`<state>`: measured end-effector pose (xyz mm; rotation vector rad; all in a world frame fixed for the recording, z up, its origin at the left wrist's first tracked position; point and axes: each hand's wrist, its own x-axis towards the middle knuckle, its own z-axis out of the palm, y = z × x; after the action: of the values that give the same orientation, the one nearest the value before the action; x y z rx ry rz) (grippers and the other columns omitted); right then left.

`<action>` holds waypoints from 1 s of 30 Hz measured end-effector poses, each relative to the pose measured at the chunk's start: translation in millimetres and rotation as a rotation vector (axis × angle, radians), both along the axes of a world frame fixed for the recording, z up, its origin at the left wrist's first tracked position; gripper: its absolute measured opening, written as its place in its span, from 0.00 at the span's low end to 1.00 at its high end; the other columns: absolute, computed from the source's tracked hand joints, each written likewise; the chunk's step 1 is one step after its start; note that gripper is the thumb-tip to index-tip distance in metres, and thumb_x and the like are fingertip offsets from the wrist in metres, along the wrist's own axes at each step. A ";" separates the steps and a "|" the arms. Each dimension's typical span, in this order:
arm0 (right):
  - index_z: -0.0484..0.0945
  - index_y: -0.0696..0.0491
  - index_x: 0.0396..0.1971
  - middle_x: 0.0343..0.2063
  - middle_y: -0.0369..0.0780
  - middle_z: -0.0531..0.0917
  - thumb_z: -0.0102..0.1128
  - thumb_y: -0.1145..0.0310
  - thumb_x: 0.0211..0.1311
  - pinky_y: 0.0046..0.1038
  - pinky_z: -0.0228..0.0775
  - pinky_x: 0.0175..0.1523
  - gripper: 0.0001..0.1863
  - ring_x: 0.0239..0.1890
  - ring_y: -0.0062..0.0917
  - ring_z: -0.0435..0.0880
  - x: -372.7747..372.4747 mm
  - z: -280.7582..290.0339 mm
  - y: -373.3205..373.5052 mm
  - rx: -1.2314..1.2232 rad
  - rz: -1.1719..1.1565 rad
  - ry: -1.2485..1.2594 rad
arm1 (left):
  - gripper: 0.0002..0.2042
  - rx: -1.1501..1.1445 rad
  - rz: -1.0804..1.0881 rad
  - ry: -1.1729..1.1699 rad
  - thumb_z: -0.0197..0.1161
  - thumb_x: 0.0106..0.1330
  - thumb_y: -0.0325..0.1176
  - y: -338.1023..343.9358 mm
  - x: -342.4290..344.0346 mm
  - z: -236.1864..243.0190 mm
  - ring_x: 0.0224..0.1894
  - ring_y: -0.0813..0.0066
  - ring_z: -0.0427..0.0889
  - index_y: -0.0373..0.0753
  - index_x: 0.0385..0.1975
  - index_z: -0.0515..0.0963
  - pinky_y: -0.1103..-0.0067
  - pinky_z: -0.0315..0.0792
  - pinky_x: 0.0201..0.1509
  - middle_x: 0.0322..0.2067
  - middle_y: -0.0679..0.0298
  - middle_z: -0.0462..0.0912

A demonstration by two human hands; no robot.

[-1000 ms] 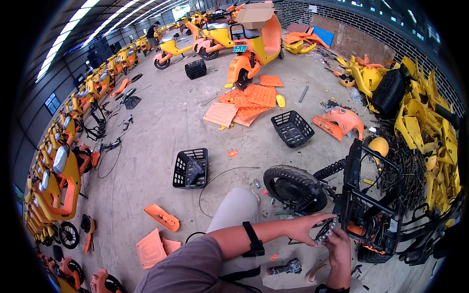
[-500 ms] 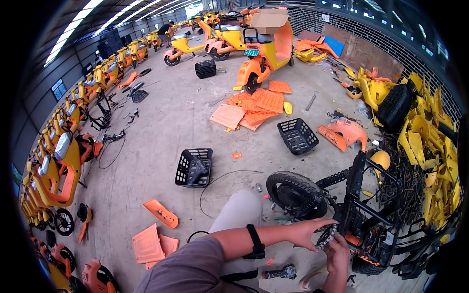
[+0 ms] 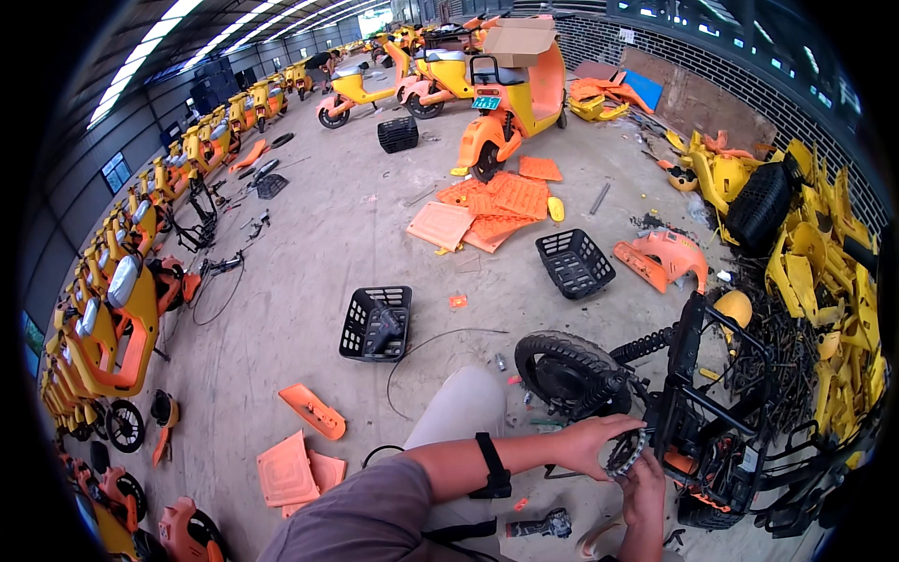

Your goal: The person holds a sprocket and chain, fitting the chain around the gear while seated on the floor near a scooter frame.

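My left hand (image 3: 588, 444) grips a round part with a dark middle and a pale, notched rim (image 3: 626, 456). My right hand (image 3: 643, 487) holds the same part from its lower right side, fingers curled at its edge. The part is tilted, and the fingers cover some of it. Just beyond my hands lies a stripped scooter frame (image 3: 688, 375) on its side, with a black-tyred wheel (image 3: 562, 370) and exposed wiring. A grey and black power tool (image 3: 540, 525) lies on the floor below my left forearm.
A black basket (image 3: 348, 328) with a dark power tool inside stands ahead; another black basket (image 3: 571, 264) is to its right. Orange panels (image 3: 287, 468) lie at left. Yellow body parts (image 3: 847, 309) are heaped at right. Scooters (image 3: 122, 318) line the left side.
My hands and the round part stay nearly in place, with the part turned slightly. The surrounding scene has shifted slightly in the picture.
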<state>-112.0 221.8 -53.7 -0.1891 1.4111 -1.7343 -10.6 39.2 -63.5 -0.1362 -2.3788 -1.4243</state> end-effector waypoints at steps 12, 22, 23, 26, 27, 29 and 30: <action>0.68 0.64 0.59 0.48 0.45 0.79 0.52 0.64 0.74 0.36 0.76 0.54 0.22 0.49 0.30 0.81 -0.2 -11.2 -2.9 0.021 -0.039 -0.004 | 0.51 0.004 0.011 -0.041 0.79 0.41 0.40 -0.2 3.7 6.1 0.63 0.51 0.72 0.38 0.69 0.60 0.64 0.66 0.65 0.62 0.50 0.69; 0.72 0.57 0.57 0.46 0.40 0.81 0.48 0.57 0.75 0.33 0.75 0.50 0.21 0.49 0.27 0.81 2.7 -14.1 -1.5 0.062 0.008 -0.083 | 0.51 -0.044 0.037 -0.023 0.80 0.41 0.40 1.1 1.4 -0.9 0.63 0.51 0.71 0.38 0.69 0.61 0.64 0.66 0.66 0.62 0.49 0.70; 0.72 0.57 0.57 0.46 0.40 0.81 0.48 0.57 0.75 0.33 0.75 0.50 0.21 0.49 0.27 0.81 2.9 -16.0 -0.8 0.067 0.004 -0.080 | 0.51 -0.038 0.033 -0.021 0.80 0.41 0.40 1.9 2.0 -1.0 0.63 0.51 0.71 0.38 0.69 0.61 0.64 0.66 0.66 0.62 0.49 0.70; 0.72 0.56 0.57 0.47 0.41 0.82 0.46 0.52 0.76 0.34 0.75 0.50 0.23 0.48 0.29 0.83 7.8 -10.9 -4.8 0.091 0.025 -0.083 | 0.52 -0.041 0.021 -0.053 0.80 0.40 0.40 0.5 3.7 0.7 0.63 0.50 0.71 0.37 0.70 0.59 0.64 0.67 0.65 0.62 0.48 0.70; 0.72 0.56 0.57 0.47 0.41 0.82 0.46 0.52 0.76 0.34 0.75 0.50 0.23 0.48 0.29 0.83 7.3 -11.4 -4.7 0.089 0.023 -0.081 | 0.52 -0.042 0.019 -0.052 0.80 0.40 0.40 0.0 3.3 0.7 0.63 0.50 0.71 0.37 0.70 0.59 0.64 0.67 0.65 0.62 0.48 0.70; 0.72 0.56 0.57 0.46 0.44 0.83 0.44 0.51 0.76 0.36 0.75 0.50 0.25 0.47 0.33 0.84 5.9 -13.7 -4.5 0.061 0.072 -0.084 | 0.53 -0.035 0.010 -0.009 0.80 0.40 0.40 -0.4 2.4 -0.8 0.64 0.49 0.71 0.37 0.70 0.58 0.64 0.67 0.66 0.62 0.47 0.69; 0.72 0.56 0.57 0.46 0.44 0.83 0.44 0.51 0.76 0.36 0.75 0.50 0.25 0.47 0.33 0.84 7.1 -13.9 -6.3 0.050 0.069 -0.091 | 0.53 -0.046 0.007 -0.016 0.80 0.40 0.40 -0.5 2.6 1.2 0.64 0.49 0.71 0.37 0.70 0.58 0.64 0.67 0.66 0.62 0.47 0.69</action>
<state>-104.9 215.5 -67.6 -0.1288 1.3640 -1.6296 -8.0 38.7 -62.3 -0.1292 -2.4234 -1.3726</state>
